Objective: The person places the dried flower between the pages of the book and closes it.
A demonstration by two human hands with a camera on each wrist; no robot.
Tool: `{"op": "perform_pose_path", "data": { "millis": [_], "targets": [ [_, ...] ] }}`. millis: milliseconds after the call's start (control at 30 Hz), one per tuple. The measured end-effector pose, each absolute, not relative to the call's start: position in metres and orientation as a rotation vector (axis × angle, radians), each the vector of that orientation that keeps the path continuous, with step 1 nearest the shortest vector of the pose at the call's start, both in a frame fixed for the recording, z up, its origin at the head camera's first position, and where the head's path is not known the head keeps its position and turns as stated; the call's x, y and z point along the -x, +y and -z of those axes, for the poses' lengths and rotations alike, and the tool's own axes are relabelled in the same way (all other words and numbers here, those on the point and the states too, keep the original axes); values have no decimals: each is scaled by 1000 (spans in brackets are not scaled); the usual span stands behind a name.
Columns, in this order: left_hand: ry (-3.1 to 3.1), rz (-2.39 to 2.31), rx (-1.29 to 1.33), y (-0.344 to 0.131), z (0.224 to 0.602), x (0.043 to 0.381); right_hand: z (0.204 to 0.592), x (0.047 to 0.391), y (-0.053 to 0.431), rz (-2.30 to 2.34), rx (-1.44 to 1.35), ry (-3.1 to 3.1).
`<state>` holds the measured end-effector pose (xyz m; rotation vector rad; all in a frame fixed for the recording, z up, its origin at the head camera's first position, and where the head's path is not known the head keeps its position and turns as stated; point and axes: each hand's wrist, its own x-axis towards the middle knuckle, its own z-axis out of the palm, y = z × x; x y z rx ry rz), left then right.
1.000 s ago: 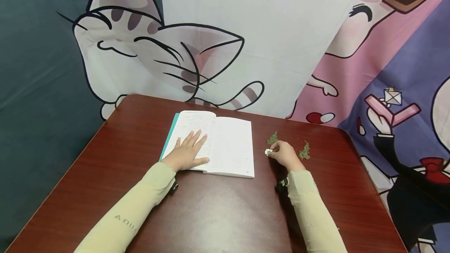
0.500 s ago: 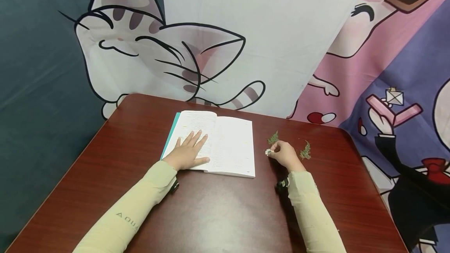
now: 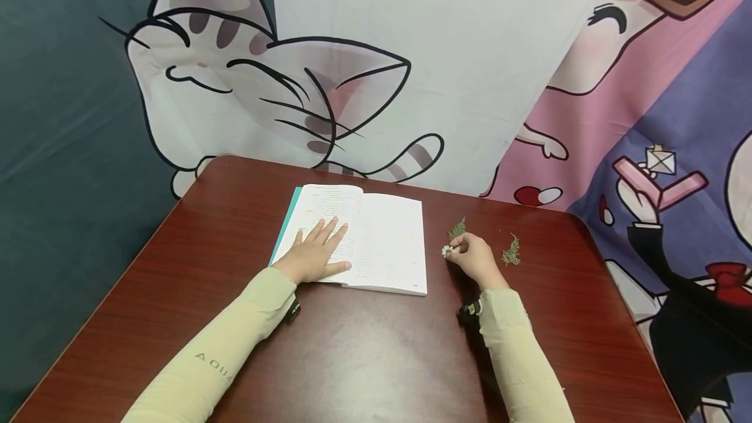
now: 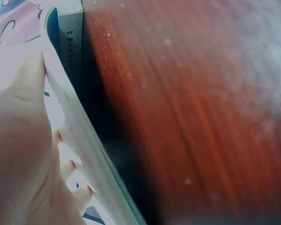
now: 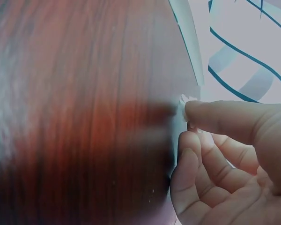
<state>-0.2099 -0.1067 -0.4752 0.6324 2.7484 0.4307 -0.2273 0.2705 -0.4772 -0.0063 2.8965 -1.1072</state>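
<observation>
An open book (image 3: 390, 240) with a teal cover edge lies on the brown table. My left hand (image 3: 314, 254) rests flat on its left page, fingers spread; the left wrist view shows the thumb and fingertips along the page (image 4: 79, 126). To the right of the book my right hand (image 3: 474, 260) pinches a small white daisy (image 3: 448, 250) between thumb and fingertips. In the right wrist view the daisy (image 5: 185, 99) peeks out beyond the thumb, mostly hidden by it. Just behind that hand lies a green fern-like leaf (image 3: 457, 228), partly covered by the fingers.
A second green leaf sprig (image 3: 511, 250) lies right of the right hand. The brown wooden table (image 3: 352, 358) stretches toward the front. A cloth backdrop (image 3: 470, 51) with cartoon drawings hangs behind the table's far edge.
My right hand has lifted slightly with the daisy, whose white petals now face more to the view. The left hand stays flat on the page.
</observation>
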Motion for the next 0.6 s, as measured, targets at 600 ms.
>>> {"op": "perform_pose_path", "data": {
  "millis": [600],
  "targets": [
    [2752,-443,-634,-107,475,208,464,223,231,1558,-135,2687]
  ]
}}
